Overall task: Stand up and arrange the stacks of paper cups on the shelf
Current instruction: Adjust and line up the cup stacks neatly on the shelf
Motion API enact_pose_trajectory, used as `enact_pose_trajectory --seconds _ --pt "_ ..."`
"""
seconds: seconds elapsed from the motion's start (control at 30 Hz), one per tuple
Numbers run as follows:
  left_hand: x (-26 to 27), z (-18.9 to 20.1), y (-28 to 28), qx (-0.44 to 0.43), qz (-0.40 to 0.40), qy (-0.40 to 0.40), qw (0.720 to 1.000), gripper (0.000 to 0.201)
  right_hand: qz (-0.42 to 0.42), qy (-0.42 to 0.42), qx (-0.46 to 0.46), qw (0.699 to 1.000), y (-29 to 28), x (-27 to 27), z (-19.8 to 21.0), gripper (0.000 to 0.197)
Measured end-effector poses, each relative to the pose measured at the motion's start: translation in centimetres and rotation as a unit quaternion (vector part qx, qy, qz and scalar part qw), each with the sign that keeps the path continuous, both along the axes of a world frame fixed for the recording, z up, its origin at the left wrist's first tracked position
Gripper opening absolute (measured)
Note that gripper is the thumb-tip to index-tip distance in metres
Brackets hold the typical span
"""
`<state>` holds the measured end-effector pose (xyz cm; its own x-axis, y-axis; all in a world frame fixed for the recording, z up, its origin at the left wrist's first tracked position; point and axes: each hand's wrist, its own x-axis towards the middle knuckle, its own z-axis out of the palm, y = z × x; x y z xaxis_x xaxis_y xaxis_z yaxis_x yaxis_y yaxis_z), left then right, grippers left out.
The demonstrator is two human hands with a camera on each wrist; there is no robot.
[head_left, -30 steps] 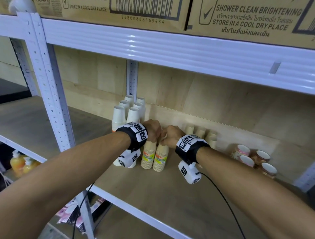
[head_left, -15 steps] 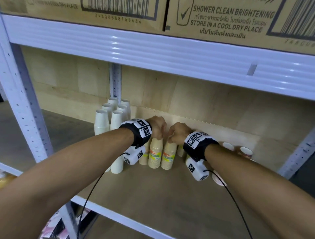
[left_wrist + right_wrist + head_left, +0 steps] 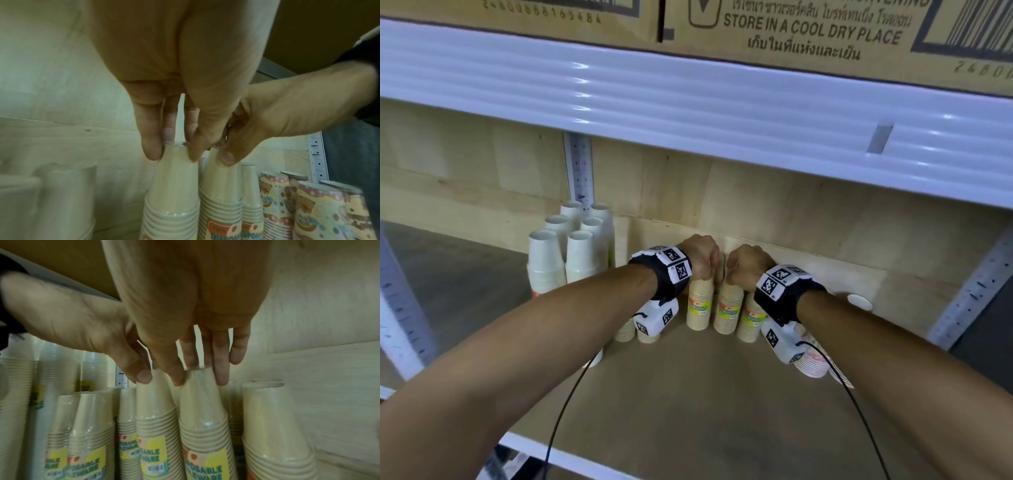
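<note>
Two beige paper cup stacks with yellow labels stand upright side by side on the wooden shelf (image 3: pixel 722 404). My left hand (image 3: pixel 702 257) (image 3: pixel 173 152) pinches the top of the left stack (image 3: pixel 700 305) (image 3: pixel 172 186). The right stack (image 3: pixel 727 308) (image 3: pixel 203 402) is pinched at its top by my right hand (image 3: pixel 746 263) (image 3: pixel 200 378). More beige stacks (image 3: pixel 90 418) stand close on both sides and behind. In the head view both sets of fingertips are hidden behind the hands.
White cup stacks (image 3: pixel 561 257) stand at the left by a metal upright (image 3: pixel 580 171). Patterned bear-print cup stacks (image 3: pixel 316 211) are at the right. The white beam of the upper shelf (image 3: pixel 688 102) hangs low overhead, with cardboard boxes (image 3: pixel 808 34) on it.
Both hands keep their hold on the two stack tops. The stacks have slid back and right, closer to the other beige stacks. The head view has moved nearer and swung right.
</note>
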<state>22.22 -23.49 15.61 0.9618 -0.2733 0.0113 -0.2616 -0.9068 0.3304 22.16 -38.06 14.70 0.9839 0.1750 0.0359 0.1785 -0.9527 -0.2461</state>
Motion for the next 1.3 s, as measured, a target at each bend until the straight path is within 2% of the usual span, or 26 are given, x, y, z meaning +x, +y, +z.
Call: enact_pose_trajectory --seconds 0.27,0.67,0.83,0.93,1.1,1.3 --pt "2.3 -1.2 -1.2 -0.018 -0.010 -0.001 1.000 0.026 -0.001 -0.002 -0.003 1.000 -0.7 1.9 -0.9 0.021" --pt "4.0 -2.3 -1.6 -0.012 -0.022 0.018 1.000 0.023 0.005 0.018 0.014 1.000 -1.2 3.3 -2.1 0.022" --pt "3.8 -1.3 -0.9 -0.016 -0.013 0.005 1.000 0.025 0.014 0.004 -0.004 1.000 -0.7 3.4 -1.5 0.024" --pt "3.4 -0.2 0.1 -0.013 -0.002 -0.002 1.000 0.036 0.024 -0.017 -0.008 1.000 0.0 3.4 -0.9 0.018" --pt "2.7 1.4 2.7 0.009 0.029 -0.010 0.999 0.038 0.048 -0.034 0.006 0.998 1.8 2.9 0.2 0.035" --pt "1.0 2.3 5.6 0.046 0.061 -0.007 0.997 0.041 0.085 -0.046 0.022 0.995 5.0 2.3 0.4 0.028"
